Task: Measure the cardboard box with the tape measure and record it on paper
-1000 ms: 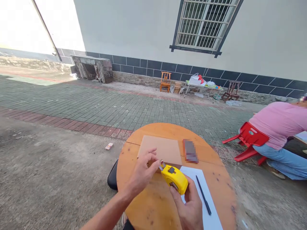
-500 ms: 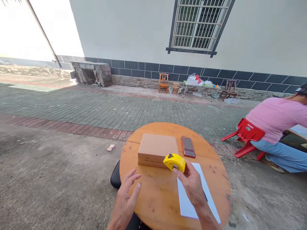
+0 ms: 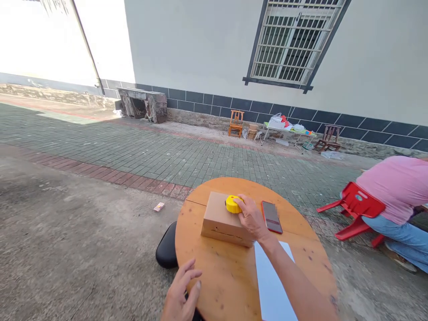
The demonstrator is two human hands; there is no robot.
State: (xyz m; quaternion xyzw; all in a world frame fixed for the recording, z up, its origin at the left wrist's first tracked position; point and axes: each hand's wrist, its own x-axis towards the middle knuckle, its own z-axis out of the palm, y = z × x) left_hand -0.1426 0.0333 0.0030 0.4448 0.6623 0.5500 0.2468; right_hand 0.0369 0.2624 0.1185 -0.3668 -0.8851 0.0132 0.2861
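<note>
My right hand (image 3: 251,217) is closed around a yellow tape measure (image 3: 233,204), over the top of a brown cardboard box (image 3: 227,229). Whether the tape measure rests on the box or hovers just above it, I cannot tell. My left hand (image 3: 183,292) is at the near left edge of the round wooden table (image 3: 220,276), empty, with its fingers apart. A white sheet of paper (image 3: 272,285) lies under my right forearm, which hides part of it. To the right of the box lies a phone (image 3: 271,216) with a red edge.
A black seat (image 3: 167,247) juts out at the table's left. On the right, a person in a pink shirt (image 3: 394,187) sits on a red plastic chair (image 3: 363,200). Farther back, a wooden chair (image 3: 236,123) and a cluttered folding table (image 3: 289,129) stand by the wall.
My right hand has carried the tape measure forward from in front of the box to over its top. My left hand stays open near the table edge. The view has shifted slightly.
</note>
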